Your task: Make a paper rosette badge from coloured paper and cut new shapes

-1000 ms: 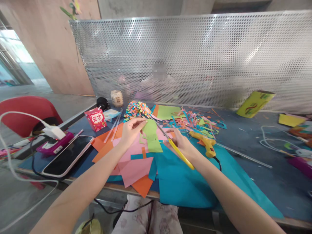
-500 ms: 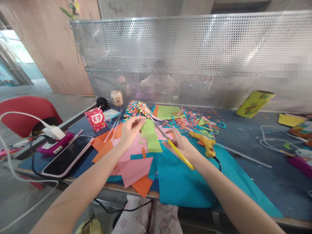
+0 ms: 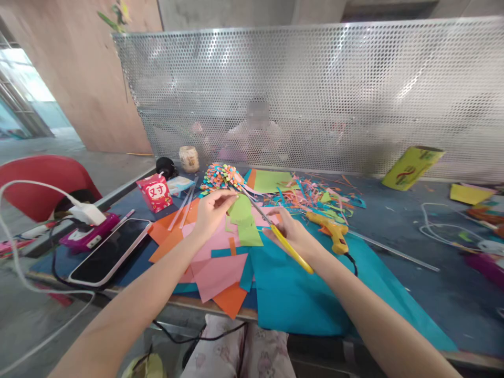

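Between its thumb and fingers, my left hand [image 3: 214,209] pinches the upper edge of a green paper piece [image 3: 241,210]. My right hand [image 3: 289,231] is closed on yellow-handled scissors [image 3: 291,249], whose metal blades point up and left to the right edge of the green paper. Beneath both hands lie pink paper [image 3: 220,273], orange paper [image 3: 231,300] and a large blue sheet [image 3: 299,299]. Beyond them sits a multicoloured fringed paper bundle [image 3: 221,177], with a heap of cut paper strips [image 3: 315,194] to its right.
A yellow glue gun [image 3: 333,231] lies right of my right hand, near a clear stick [image 3: 397,253]. At the left are a phone [image 3: 112,252], a purple power strip [image 3: 90,233] and a red packet [image 3: 155,193]. A yellow tube [image 3: 411,168] stands tilted before the perforated metal screen [image 3: 307,100].
My left hand has shifted very slightly to the right, and the green paper has turned a little. My right hand and the scissors look almost unmoved.
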`<state>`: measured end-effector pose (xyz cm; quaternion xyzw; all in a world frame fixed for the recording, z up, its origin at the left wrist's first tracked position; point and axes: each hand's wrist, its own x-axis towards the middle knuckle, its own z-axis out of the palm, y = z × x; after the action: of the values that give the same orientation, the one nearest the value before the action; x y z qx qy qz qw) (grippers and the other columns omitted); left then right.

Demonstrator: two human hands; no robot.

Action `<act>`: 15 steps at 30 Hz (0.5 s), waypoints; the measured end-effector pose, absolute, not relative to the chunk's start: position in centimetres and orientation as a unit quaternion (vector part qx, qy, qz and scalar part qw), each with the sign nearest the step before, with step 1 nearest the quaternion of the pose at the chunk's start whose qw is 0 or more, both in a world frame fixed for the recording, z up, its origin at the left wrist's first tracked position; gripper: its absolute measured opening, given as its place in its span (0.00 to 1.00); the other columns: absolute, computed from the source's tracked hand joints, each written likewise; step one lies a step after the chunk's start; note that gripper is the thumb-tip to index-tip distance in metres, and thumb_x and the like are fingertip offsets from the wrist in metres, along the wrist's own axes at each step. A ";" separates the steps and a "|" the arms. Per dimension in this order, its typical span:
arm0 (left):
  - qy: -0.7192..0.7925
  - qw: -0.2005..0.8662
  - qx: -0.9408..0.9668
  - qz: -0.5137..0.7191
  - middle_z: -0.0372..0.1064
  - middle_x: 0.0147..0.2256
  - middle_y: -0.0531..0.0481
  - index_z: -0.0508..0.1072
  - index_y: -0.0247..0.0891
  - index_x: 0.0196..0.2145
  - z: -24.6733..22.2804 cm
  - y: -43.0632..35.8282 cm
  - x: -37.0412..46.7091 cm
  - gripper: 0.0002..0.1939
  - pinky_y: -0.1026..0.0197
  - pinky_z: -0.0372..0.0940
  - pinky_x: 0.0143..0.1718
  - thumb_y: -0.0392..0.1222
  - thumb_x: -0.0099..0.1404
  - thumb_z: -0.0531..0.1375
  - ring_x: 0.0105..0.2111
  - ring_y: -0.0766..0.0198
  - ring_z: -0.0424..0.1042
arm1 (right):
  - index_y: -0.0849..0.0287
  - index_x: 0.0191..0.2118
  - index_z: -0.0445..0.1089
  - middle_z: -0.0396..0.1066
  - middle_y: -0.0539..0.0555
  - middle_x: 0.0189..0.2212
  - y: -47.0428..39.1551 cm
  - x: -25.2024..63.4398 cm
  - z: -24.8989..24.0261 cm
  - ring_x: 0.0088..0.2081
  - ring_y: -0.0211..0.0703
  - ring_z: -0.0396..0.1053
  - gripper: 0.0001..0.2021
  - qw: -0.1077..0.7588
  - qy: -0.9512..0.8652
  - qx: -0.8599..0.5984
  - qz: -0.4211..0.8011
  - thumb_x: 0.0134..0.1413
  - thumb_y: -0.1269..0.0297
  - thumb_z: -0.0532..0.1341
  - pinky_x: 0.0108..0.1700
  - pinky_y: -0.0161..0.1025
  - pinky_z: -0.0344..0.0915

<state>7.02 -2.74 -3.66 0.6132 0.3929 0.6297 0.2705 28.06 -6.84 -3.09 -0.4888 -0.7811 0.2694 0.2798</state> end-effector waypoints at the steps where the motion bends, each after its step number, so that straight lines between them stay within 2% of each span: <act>1: 0.393 0.272 0.612 0.630 0.76 0.32 0.47 0.77 0.36 0.31 -3.7 -2.7 7.0 0.09 0.65 0.65 0.30 0.44 0.54 0.63 0.30 0.64 0.71 | 0.57 0.46 0.53 0.52 0.40 0.15 -6.9 28.0 -3.0 0.19 0.35 0.50 0.21 0.278 -0.782 -0.488 0.270 0.52 0.48 0.53 0.24 0.34 0.48; 5: 0.389 0.275 0.612 0.631 0.76 0.32 0.47 0.76 0.36 0.31 -3.7 -2.7 7.0 0.09 0.65 0.64 0.27 0.44 0.54 0.63 0.30 0.64 0.71 | 0.57 0.46 0.53 0.52 0.40 0.16 -6.8 28.0 -3.0 0.19 0.36 0.52 0.22 0.274 -0.785 -0.488 0.267 0.52 0.48 0.52 0.25 0.34 0.48; 11: 0.381 0.285 0.613 0.630 0.75 0.30 0.48 0.76 0.36 0.30 -3.8 -2.6 7.0 0.09 0.67 0.63 0.22 0.44 0.54 0.63 0.23 0.68 0.68 | 0.57 0.47 0.53 0.54 0.42 0.17 -6.8 28.1 -3.1 0.20 0.37 0.53 0.22 0.271 -0.785 -0.493 0.260 0.52 0.48 0.52 0.25 0.34 0.49; 15: 0.386 0.280 0.611 0.632 0.75 0.30 0.48 0.76 0.36 0.31 -3.8 -2.7 7.0 0.09 0.67 0.63 0.22 0.43 0.54 0.63 0.24 0.68 0.68 | 0.56 0.47 0.54 0.57 0.43 0.19 -6.8 28.1 -3.2 0.21 0.37 0.56 0.21 0.276 -0.786 -0.494 0.249 0.52 0.48 0.53 0.25 0.34 0.51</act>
<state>7.03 -2.67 -3.77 0.6106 0.3855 0.6323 0.2805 28.09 -6.82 -3.21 -0.4945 -0.7859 0.2485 0.2759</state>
